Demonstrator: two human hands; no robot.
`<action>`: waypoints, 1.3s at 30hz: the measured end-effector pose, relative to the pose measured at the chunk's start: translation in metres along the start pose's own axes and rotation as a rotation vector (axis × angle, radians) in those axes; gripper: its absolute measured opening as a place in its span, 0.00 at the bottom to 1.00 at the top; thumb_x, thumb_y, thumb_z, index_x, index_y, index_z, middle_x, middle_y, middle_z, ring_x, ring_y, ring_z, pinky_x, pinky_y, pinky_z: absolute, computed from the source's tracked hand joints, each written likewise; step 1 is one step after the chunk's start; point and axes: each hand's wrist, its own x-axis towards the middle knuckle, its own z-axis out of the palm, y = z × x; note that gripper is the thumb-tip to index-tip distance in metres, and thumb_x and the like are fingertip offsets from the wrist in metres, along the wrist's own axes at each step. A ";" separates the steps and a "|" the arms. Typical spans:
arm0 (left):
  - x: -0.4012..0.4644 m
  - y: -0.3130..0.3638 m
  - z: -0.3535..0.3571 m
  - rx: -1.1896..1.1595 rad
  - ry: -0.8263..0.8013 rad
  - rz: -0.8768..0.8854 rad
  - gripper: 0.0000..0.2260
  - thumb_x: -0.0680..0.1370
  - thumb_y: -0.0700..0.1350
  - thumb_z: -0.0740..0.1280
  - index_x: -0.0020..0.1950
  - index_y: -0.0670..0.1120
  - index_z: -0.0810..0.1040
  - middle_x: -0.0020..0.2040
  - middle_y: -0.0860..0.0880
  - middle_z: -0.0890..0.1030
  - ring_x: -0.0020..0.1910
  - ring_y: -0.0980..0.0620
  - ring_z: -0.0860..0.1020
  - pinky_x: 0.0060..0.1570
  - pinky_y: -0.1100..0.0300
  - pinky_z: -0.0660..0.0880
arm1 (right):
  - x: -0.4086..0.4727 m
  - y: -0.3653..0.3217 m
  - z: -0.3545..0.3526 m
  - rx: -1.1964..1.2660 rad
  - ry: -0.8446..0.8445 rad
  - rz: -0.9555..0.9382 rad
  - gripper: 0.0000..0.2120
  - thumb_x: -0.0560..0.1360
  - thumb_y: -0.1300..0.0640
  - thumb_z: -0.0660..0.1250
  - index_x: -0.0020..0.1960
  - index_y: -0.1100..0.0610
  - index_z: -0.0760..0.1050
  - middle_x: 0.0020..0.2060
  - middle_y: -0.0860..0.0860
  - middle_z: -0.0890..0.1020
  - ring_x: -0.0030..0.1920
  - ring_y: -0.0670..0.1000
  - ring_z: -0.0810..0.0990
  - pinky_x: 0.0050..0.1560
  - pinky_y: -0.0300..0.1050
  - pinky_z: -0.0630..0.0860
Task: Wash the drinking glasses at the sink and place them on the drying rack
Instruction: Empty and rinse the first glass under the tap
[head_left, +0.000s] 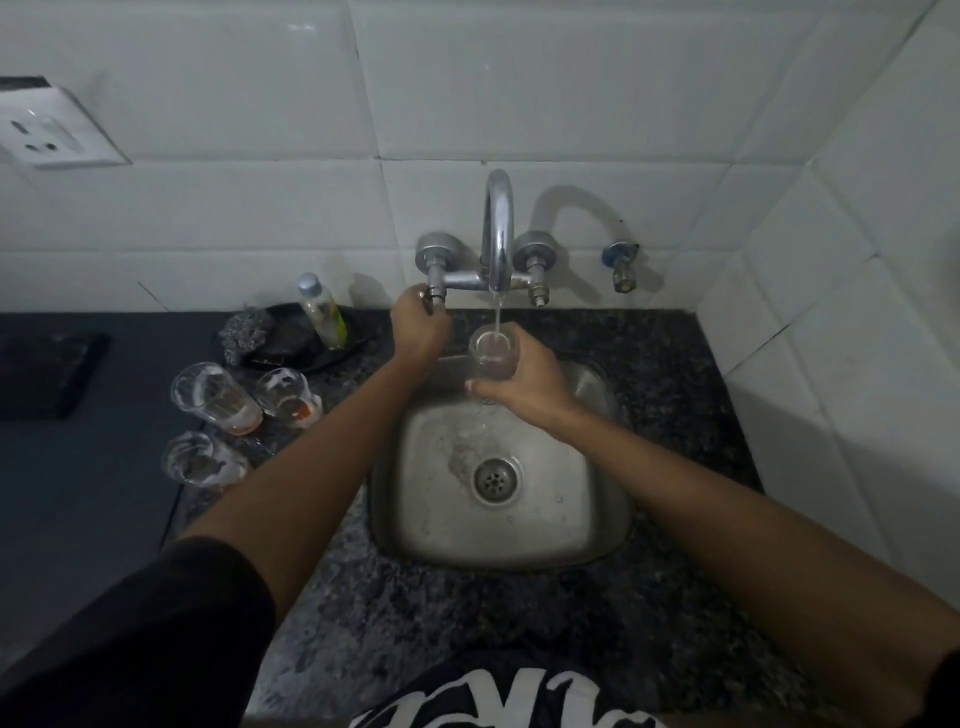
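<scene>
My right hand (524, 382) grips the glass (492, 356) under the stream, left hand (418, 325) grasping the tap handle (434, 301) — I judge wet glass could slip into the sink (571, 519).

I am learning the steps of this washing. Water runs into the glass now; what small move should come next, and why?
Probably tip the glass in the right hand to pour the water into the sink. The stream from the faucet is filling it, and the left hand holds the tap handle.
</scene>
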 end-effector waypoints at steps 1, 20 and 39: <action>-0.002 -0.001 0.000 0.062 -0.005 0.063 0.06 0.82 0.37 0.63 0.53 0.36 0.79 0.43 0.44 0.79 0.43 0.44 0.78 0.39 0.58 0.67 | 0.000 0.000 0.000 -0.012 -0.003 -0.009 0.27 0.65 0.59 0.84 0.60 0.52 0.78 0.51 0.45 0.85 0.50 0.42 0.84 0.51 0.35 0.79; -0.013 -0.004 -0.012 0.181 -0.070 0.261 0.14 0.80 0.37 0.63 0.66 0.38 0.76 0.47 0.37 0.84 0.47 0.36 0.82 0.46 0.50 0.75 | -0.013 -0.005 -0.002 -0.036 0.084 -0.158 0.26 0.63 0.57 0.86 0.58 0.56 0.80 0.48 0.45 0.86 0.48 0.40 0.84 0.47 0.29 0.76; -0.085 -0.025 -0.060 0.068 -0.147 0.304 0.25 0.75 0.47 0.67 0.73 0.47 0.73 0.63 0.46 0.83 0.61 0.47 0.82 0.59 0.46 0.81 | -0.025 -0.011 0.004 -0.079 0.141 -0.228 0.26 0.64 0.55 0.85 0.58 0.53 0.80 0.48 0.44 0.85 0.49 0.39 0.84 0.51 0.34 0.80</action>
